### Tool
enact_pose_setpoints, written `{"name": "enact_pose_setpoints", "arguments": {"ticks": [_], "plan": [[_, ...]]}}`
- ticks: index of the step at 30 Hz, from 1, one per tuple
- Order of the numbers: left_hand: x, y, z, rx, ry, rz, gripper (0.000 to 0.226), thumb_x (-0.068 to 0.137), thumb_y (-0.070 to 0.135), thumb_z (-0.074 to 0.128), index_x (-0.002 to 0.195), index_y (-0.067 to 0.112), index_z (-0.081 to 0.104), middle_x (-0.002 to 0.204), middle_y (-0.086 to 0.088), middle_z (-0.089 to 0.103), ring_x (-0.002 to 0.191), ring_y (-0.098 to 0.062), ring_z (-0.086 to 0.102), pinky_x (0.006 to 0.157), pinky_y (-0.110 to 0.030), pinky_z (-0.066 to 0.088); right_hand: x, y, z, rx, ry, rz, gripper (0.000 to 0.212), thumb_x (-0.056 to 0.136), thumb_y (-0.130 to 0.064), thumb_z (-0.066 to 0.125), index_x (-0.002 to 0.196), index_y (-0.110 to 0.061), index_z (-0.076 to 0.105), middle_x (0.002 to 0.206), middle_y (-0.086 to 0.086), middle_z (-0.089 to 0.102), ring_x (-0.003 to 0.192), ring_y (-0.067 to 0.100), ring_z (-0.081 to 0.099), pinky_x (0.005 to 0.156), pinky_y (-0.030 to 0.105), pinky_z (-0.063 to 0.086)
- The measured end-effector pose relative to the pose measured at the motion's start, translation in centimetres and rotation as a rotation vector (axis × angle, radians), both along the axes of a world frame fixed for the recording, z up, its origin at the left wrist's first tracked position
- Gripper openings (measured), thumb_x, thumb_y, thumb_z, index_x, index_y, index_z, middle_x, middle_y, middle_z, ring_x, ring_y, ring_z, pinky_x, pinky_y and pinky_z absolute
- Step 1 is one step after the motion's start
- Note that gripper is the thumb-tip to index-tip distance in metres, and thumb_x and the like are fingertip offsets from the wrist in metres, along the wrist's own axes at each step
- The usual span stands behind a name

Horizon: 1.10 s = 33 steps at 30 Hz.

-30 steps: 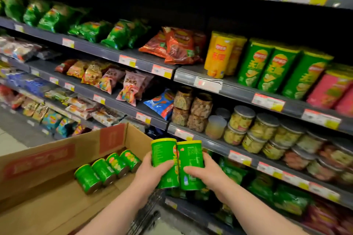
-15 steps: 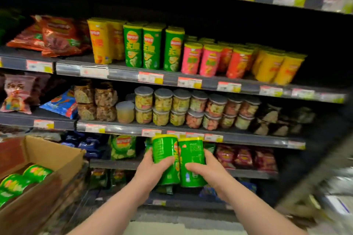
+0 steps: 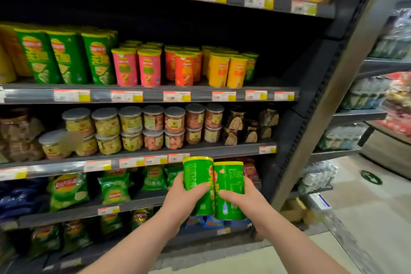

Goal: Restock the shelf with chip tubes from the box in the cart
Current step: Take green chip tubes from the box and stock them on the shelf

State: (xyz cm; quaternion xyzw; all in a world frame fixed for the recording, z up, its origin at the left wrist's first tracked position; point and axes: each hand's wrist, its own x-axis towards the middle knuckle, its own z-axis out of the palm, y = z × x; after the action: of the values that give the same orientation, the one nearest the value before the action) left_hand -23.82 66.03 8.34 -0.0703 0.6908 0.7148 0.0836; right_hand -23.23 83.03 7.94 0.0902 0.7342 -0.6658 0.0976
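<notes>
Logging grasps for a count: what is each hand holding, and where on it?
The left hand grips one short green chip tube round its lower half; the right hand grips a second green chip tube likewise.

No text readable: price tags (image 3: 176,96) and chip tubes (image 3: 230,181) blurred.

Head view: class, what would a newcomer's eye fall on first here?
The left hand grips the left tube and the right hand grips the right tube, upright and touching, low in the centre. Behind them, a shelf carries stocked tubes in green, pink, orange and yellow, with lidded jars one level below.
</notes>
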Motion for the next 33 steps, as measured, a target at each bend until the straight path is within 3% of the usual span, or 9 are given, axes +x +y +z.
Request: {"name": "enact_pose_setpoints", "arguments": {"ticks": [4, 6, 10, 15, 23, 26, 28, 30, 33], "plan": [[-1.4, 3.4, 0.9, 0.009, 0.018, -0.077, 0.033, 0.083, 0.023, 0.072, 0.109, 0.028, 0.053, 0.099, 0.005, 0.066, 0.085, -0.009, 0.066, 0.063, -0.019, 0.053, -0.2, 3.3, 0.2, 0.011, 0.005, -0.096, 0.054, 0.076, -0.015, 0.078, 0.121, -0.020, 0.048, 0.107, 0.001, 0.067, 0.096, 0.017, 0.067, 0.085, 0.038, 0.056], [-2.3, 5.2, 1.2, 0.002, 0.022, -0.117, 0.035, 0.080, 0.030, 0.074, 0.105, 0.032, 0.049, 0.097, 0.009, 0.065, 0.086, -0.009, 0.065, 0.076, -0.025, 0.054, -0.5, 5.0, 0.8, 0.018, 0.011, -0.142, 0.056, 0.078, -0.016, 0.077, 0.122, -0.021, 0.043, 0.107, -0.001, 0.065, 0.096, 0.015, 0.065, 0.084, 0.035, 0.055], [-4.7, 9.1, 2.1, 0.049, 0.038, -0.198, 0.036, 0.085, 0.022, 0.070, 0.107, 0.032, 0.044, 0.099, 0.008, 0.064, 0.087, -0.008, 0.064, 0.058, -0.016, 0.050, -1.7, 8.7, 1.8, 0.015, 0.035, -0.248, 0.062, 0.078, -0.014, 0.077, 0.125, -0.019, 0.036, 0.110, 0.002, 0.062, 0.097, 0.017, 0.064, 0.079, 0.032, 0.055], [-9.1, 13.6, 3.6, 0.091, 0.055, -0.281, 0.027, 0.085, 0.021, 0.069, 0.101, 0.031, 0.050, 0.097, 0.010, 0.064, 0.085, -0.007, 0.064, 0.053, -0.011, 0.049, -4.9, 13.6, 3.5, 0.024, 0.058, -0.296, 0.060, 0.076, -0.016, 0.078, 0.123, -0.020, 0.041, 0.112, 0.005, 0.065, 0.097, 0.022, 0.067, 0.084, 0.040, 0.055], [-18.4, 16.2, 5.9, 0.128, 0.136, -0.302, 0.026, 0.084, 0.020, 0.070, 0.094, 0.032, 0.050, 0.097, 0.007, 0.067, 0.089, -0.015, 0.068, 0.066, -0.021, 0.054, -13.7, 16.2, 6.1, 0.035, 0.139, -0.314, 0.078, 0.053, -0.035, 0.080, 0.122, -0.023, 0.047, 0.110, 0.003, 0.068, 0.095, 0.022, 0.069, 0.087, 0.048, 0.055], [-21.2, 16.3, 6.5, 0.117, 0.162, -0.285, 0.030, 0.084, 0.023, 0.071, 0.101, 0.034, 0.049, 0.102, 0.006, 0.067, 0.091, -0.015, 0.068, 0.074, -0.025, 0.055, -16.8, 16.4, 6.7, 0.009, 0.184, -0.295, 0.072, 0.059, -0.029, 0.082, 0.122, -0.020, 0.048, 0.108, 0.002, 0.070, 0.094, 0.021, 0.070, 0.085, 0.045, 0.055], [-22.8, 16.2, 6.8, 0.127, 0.174, -0.274, 0.033, 0.084, 0.023, 0.070, 0.104, 0.035, 0.048, 0.101, 0.007, 0.068, 0.088, -0.012, 0.069, 0.071, -0.022, 0.055, -18.7, 16.4, 7.0, -0.019, 0.216, -0.290, 0.064, 0.067, -0.020, 0.083, 0.122, -0.017, 0.050, 0.107, 0.003, 0.070, 0.093, 0.020, 0.070, 0.082, 0.041, 0.056], [-24.1, 16.1, 7.1, 0.144, 0.183, -0.264, 0.033, 0.084, 0.022, 0.070, 0.105, 0.034, 0.049, 0.099, 0.007, 0.068, 0.084, -0.010, 0.069, 0.064, -0.017, 0.054, -20.3, 16.5, 7.5, -0.027, 0.241, -0.276, 0.065, 0.065, -0.022, 0.081, 0.122, -0.017, 0.051, 0.107, 0.003, 0.071, 0.092, 0.020, 0.070, 0.079, 0.038, 0.056], [-25.7, 15.5, 7.5, 0.146, 0.190, -0.251, 0.037, 0.083, 0.023, 0.071, 0.110, 0.035, 0.049, 0.102, 0.004, 0.070, 0.087, -0.014, 0.070, 0.072, -0.027, 0.056, -23.0, 17.2, 8.9, -0.025, 0.288, -0.251, 0.065, 0.062, -0.029, 0.075, 0.122, -0.015, 0.054, 0.107, 0.005, 0.072, 0.094, 0.023, 0.070, 0.080, 0.042, 0.056]]}}
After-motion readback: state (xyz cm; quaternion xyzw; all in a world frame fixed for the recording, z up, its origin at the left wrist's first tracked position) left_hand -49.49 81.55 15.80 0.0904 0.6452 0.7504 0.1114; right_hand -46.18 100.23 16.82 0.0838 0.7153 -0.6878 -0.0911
